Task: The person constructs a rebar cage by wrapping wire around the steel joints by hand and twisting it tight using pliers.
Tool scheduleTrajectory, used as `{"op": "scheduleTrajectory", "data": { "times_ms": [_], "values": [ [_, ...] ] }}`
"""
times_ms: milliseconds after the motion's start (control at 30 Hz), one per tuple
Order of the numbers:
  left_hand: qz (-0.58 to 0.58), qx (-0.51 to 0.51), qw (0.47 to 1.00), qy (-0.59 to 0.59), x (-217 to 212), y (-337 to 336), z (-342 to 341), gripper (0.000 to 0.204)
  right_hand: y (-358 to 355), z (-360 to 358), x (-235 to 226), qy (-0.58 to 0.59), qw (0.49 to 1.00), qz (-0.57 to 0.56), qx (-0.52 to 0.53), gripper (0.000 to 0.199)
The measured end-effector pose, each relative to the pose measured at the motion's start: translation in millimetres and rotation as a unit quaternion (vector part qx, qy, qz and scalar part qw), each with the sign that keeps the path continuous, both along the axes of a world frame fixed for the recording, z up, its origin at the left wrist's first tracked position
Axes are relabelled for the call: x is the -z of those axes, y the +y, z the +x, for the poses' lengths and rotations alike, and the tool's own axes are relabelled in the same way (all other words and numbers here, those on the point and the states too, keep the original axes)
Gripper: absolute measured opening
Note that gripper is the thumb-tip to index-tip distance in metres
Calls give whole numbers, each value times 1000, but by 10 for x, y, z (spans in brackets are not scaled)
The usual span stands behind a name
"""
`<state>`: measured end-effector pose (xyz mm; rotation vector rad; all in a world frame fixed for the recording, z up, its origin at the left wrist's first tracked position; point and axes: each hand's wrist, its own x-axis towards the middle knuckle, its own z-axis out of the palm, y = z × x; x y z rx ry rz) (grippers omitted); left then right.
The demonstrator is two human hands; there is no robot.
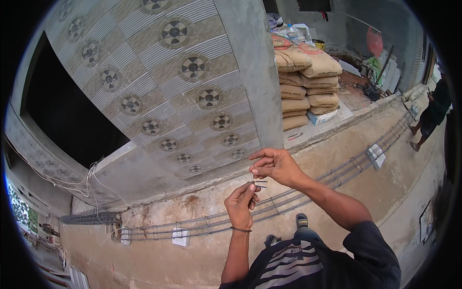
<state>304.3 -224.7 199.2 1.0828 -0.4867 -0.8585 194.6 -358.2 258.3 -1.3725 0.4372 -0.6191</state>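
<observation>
Nearest: person's own dark jacket with grey stripes (293, 265) at the bottom edge, both forearms coming up from it.

Left hand (240, 204), thin dark band on the wrist, fingers pinched shut on the lower end of a short thin dark steel tie wire (256, 184). Right hand (275, 165) just above it, thumb and forefinger closed on the wire's upper end, other fingers loosely curled. The two hands are close, nearly touching. Wire is held in the air at chest level, above the ground, not touching the rebar.

Below the hands: dark sandalled foot (301, 220) on a bare concrete slab (192, 250). Long grey steel rebar cage (288, 197) lies along the slab, running from lower left to upper right, with small white spacer blocks (376, 155) set on it.

Behind it: wall with grey patterned tiles carrying round medallions (183, 91), next to a plain grey concrete column (250, 67).

Further back: stack of tan paper cement sacks (308, 86). Far right: another person (430, 115) standing on the slab, well apart.
</observation>
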Motion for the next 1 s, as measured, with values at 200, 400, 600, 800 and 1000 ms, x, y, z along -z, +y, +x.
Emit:
{"op": "scheduleTrajectory", "data": {
  "times_ms": [200,400,600,800,1000],
  "values": [
    [-17,-4,999,40,111,-24,-19,20,76,-32,260,21,999,-27,-7,30],
    [-29,-23,999,21,277,-7,-20,18,266,-49,592,38,997,-62,11,20],
    [-27,11,999,21,293,-56,-135,17,255,-201,644,-23,996,-66,48,22],
    [2,170,983,74,141,-67,-52,20,61,-538,392,-15,887,-461,23,17],
    [27,218,972,-78,120,-76,-198,37,-68,-948,94,31,831,-555,16,12]
  ]
}}
